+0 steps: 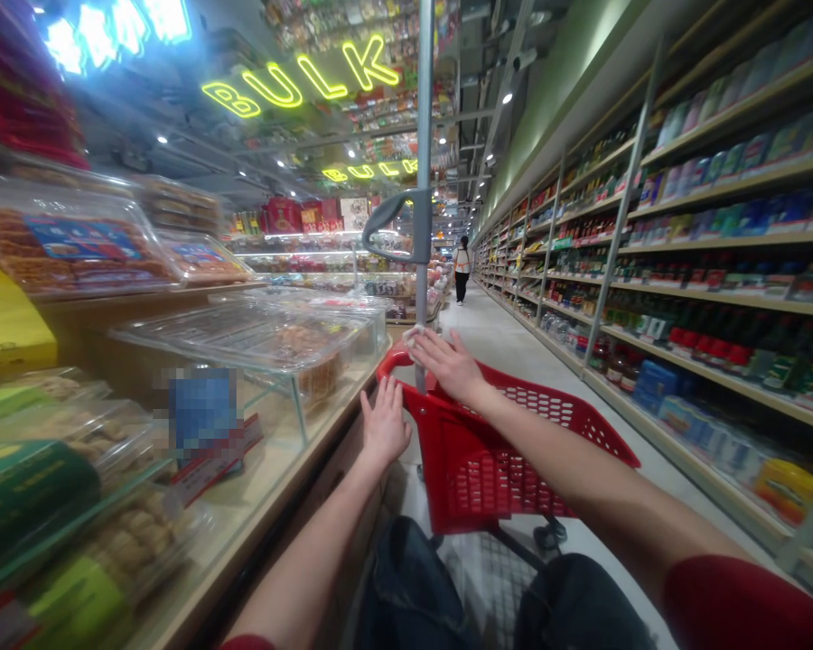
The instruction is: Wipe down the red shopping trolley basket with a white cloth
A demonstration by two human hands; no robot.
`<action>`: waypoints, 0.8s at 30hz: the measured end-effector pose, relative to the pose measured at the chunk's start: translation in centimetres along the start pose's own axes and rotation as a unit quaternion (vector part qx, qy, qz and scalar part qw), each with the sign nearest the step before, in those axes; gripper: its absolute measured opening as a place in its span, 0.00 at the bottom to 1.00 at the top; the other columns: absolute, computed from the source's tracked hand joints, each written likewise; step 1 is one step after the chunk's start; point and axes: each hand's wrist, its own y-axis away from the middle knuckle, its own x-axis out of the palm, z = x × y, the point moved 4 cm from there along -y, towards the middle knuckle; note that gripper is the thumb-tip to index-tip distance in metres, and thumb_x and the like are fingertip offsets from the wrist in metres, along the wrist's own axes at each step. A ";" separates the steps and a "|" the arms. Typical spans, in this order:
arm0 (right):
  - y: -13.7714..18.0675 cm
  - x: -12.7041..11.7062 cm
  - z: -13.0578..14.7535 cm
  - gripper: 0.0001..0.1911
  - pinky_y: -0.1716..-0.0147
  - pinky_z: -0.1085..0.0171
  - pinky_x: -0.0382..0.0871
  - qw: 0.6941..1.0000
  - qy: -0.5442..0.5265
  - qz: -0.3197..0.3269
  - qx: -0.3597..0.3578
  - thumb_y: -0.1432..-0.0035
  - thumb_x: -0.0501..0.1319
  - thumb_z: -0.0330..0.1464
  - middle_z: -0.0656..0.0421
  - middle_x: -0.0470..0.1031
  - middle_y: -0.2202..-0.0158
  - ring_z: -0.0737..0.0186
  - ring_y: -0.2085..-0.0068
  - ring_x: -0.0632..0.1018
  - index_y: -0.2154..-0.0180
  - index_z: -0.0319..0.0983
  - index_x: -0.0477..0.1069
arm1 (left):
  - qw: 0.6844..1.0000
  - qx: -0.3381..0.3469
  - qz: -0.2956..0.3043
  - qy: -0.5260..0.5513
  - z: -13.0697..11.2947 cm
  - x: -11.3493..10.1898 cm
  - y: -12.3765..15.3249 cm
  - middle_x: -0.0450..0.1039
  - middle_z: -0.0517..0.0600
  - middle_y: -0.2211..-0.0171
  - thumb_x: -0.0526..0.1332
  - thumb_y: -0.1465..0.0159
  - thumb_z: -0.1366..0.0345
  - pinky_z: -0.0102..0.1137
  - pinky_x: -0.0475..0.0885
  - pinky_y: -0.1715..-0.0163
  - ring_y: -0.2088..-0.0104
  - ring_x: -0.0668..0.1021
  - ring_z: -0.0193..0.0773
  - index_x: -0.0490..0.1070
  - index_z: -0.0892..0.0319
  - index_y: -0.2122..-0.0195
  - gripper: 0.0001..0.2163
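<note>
A red plastic shopping cart with perforated sides stands in front of my knees. My left hand is open, fingers stretched out and fingertips against the near left end of the cart's red handle. Farther along, my right hand reaches across the handle beside the upright metal pole. Its fingers are extended over a crumpled white tissue, pressing it to the handle; the underside of that hand is hidden. A grey loop grip is fixed on the pole above both hands.
On the left runs a display counter with clear plastic boxes of baked snacks and a glass-sided case. Tall stocked shelves line the right. A person is farther down the aisle floor. A yellow BULK sign hangs overhead.
</note>
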 end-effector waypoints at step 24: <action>15.5 4.1 1.1 0.29 0.45 0.44 0.49 0.929 -0.079 0.152 0.328 0.47 0.44 0.20 0.54 0.57 0.41 0.59 0.41 0.57 0.44 0.40 0.56 | 0.992 0.115 0.054 0.012 -9.0 2.6 -0.3 0.49 0.59 0.39 0.48 0.45 0.69 0.54 0.39 0.43 0.38 0.48 0.48 0.52 0.68 0.41 0.29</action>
